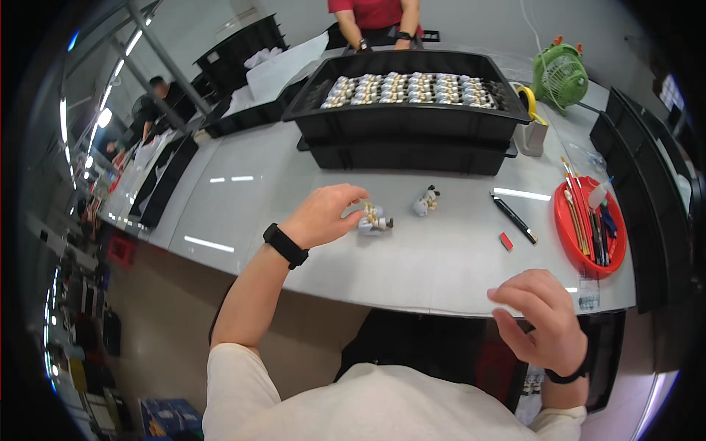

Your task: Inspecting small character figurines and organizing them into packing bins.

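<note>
My left hand [323,217] reaches over the white table [441,275], its thumb and fingers apart in an open curve. Just beside its fingertips lies a small white-and-gold figurine [376,223] with dark ends; whether the fingers touch it I cannot tell. A second small figurine [425,201], pale with black parts, lies a little farther right. Near the table's front edge, to the right, my right hand [543,320] hovers with thumb and fingers apart and nothing between them.
Stacked black trays [404,125] with rows of figurines stand at the back. Right of centre lie a black pen [513,217] and a red block [506,241]. A red basket [621,253] holds brushes, near a tape dispenser [535,138] and green fan [560,76]. A person [376,16] stands opposite.
</note>
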`<action>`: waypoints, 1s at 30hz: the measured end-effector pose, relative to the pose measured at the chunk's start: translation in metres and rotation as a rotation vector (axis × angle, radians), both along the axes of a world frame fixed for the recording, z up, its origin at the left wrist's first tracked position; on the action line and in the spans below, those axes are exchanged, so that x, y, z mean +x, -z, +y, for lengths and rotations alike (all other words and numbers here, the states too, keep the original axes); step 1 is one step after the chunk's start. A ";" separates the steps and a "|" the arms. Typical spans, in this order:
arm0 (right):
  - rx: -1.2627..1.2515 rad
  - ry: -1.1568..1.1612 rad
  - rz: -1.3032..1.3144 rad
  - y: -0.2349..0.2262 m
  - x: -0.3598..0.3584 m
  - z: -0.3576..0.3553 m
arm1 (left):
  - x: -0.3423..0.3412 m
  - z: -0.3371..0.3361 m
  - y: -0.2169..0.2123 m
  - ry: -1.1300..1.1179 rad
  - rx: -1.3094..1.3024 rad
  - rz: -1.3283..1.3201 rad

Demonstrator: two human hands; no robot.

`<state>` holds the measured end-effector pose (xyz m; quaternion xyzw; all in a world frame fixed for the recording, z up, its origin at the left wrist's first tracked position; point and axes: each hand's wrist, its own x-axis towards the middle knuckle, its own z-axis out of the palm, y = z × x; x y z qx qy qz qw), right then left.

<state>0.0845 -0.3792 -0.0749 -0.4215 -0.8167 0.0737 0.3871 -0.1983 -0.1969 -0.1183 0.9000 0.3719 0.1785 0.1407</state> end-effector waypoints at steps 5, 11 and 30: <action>0.353 -0.149 -0.103 -0.074 -0.053 0.022 | 0.003 0.030 -0.047 0.087 -0.052 -0.274; 0.048 0.270 -0.031 -0.104 -0.105 0.007 | -0.028 0.055 -0.087 0.071 -0.237 -0.655; -0.330 0.376 -0.010 0.114 -0.009 0.041 | 0.012 0.218 -0.110 0.085 0.157 0.050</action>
